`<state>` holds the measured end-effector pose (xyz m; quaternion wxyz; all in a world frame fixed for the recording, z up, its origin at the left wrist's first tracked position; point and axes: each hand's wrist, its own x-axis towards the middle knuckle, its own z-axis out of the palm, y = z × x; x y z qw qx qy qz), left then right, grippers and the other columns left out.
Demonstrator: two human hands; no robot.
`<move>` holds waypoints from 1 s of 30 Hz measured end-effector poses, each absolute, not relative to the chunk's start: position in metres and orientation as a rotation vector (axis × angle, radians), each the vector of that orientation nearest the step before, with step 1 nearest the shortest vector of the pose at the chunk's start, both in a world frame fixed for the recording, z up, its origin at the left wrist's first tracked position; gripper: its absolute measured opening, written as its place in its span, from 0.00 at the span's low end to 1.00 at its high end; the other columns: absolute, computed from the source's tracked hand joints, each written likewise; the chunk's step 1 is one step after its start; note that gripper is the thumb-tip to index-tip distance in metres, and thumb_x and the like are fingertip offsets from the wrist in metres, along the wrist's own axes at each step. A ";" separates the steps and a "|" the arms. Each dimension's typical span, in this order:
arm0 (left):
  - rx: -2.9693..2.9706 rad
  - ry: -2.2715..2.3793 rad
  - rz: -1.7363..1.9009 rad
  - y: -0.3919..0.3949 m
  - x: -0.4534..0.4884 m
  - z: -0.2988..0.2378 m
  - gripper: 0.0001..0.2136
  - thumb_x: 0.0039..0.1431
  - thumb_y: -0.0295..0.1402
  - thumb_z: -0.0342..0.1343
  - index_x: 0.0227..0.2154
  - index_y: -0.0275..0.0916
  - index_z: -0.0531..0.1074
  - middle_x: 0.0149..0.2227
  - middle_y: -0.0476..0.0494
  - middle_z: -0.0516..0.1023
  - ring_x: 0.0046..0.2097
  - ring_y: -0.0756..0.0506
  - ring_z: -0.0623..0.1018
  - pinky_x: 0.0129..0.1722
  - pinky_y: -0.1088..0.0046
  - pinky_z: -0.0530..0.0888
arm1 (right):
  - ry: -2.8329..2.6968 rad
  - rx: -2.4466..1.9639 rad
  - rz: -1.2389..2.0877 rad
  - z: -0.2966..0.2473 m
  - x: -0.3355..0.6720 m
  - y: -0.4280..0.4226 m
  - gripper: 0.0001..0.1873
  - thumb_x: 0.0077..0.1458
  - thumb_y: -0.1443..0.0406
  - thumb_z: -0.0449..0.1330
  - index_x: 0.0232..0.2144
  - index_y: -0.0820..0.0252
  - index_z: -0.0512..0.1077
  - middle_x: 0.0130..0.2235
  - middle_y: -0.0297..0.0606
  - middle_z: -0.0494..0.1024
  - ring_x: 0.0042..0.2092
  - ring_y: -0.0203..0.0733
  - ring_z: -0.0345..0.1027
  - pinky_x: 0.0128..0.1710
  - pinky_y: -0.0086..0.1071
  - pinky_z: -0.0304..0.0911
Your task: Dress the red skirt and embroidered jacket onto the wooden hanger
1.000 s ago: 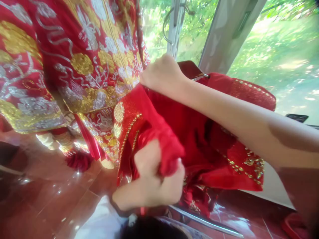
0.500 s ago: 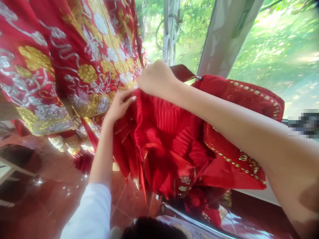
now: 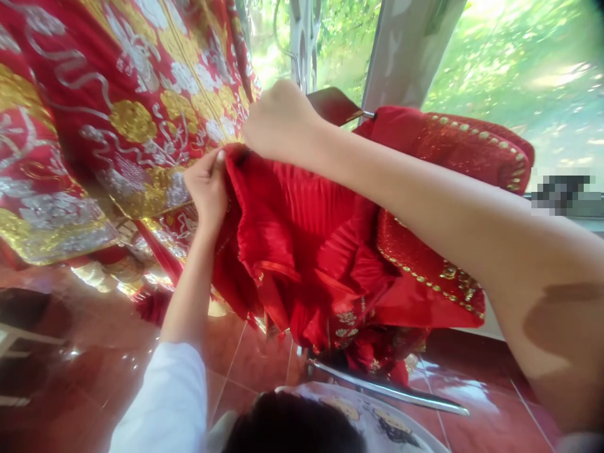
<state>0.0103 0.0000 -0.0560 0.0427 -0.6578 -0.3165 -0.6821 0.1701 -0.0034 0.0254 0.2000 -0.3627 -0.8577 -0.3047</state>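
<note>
A red dress (image 3: 306, 251) with pleated lining and gold beaded trim hangs from a hanger (image 3: 333, 104), its flat brown shoulder partly in sight. My left hand (image 3: 207, 185) is closed on the dress's left edge, thumb on top, pulling the cloth out taut. Higher up, my right hand (image 3: 283, 119) is a fist at the neck of the dress, reaching across in front of the hanger. Its fingertips are hidden, but red cloth comes out beneath it. The beaded red sleeve (image 3: 425, 264) hangs partly behind my right forearm.
Red costumes with gold and silver embroidery (image 3: 132, 119) hang close on the left. Behind are a window (image 3: 509, 75) and a pale metal post (image 3: 304, 44). Below, a chrome bar (image 3: 391, 390) crosses over the red tiled floor (image 3: 255, 355). A dark-haired head (image 3: 292, 425) shows at the bottom edge.
Both hands have moved up and left in view. My left hand's fingers, looser before, have closed on the cloth and drawn its edge outward to the left.
</note>
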 end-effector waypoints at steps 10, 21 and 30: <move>-2.089 -1.098 -1.812 -0.019 0.033 -0.085 0.21 0.62 0.50 0.49 0.50 0.42 0.71 0.56 0.45 0.71 0.62 0.42 0.66 0.64 0.63 0.60 | -2.292 -1.124 -1.190 0.018 0.175 -0.009 0.17 0.55 0.74 0.41 0.20 0.69 0.63 0.35 0.43 0.77 0.45 0.40 0.72 0.43 0.34 0.64; -1.742 -0.839 -1.629 -0.111 0.048 -0.157 0.20 0.56 0.33 0.54 0.53 0.43 0.69 0.44 0.41 0.75 0.50 0.40 0.72 0.56 0.55 0.66 | -2.124 -0.784 -0.539 -0.020 0.220 -0.099 0.12 0.61 0.66 0.49 0.42 0.62 0.71 0.46 0.36 0.74 0.47 0.36 0.65 0.52 0.33 0.59; -2.123 -2.132 -1.606 -0.127 0.053 -0.205 0.12 0.54 0.43 0.56 0.30 0.38 0.69 0.25 0.49 0.71 0.27 0.48 0.70 0.30 0.73 0.68 | -1.409 -1.881 0.464 -0.228 0.264 -0.155 0.24 0.57 0.49 0.49 0.18 0.59 0.61 0.17 0.38 0.67 0.20 0.37 0.61 0.22 0.31 0.55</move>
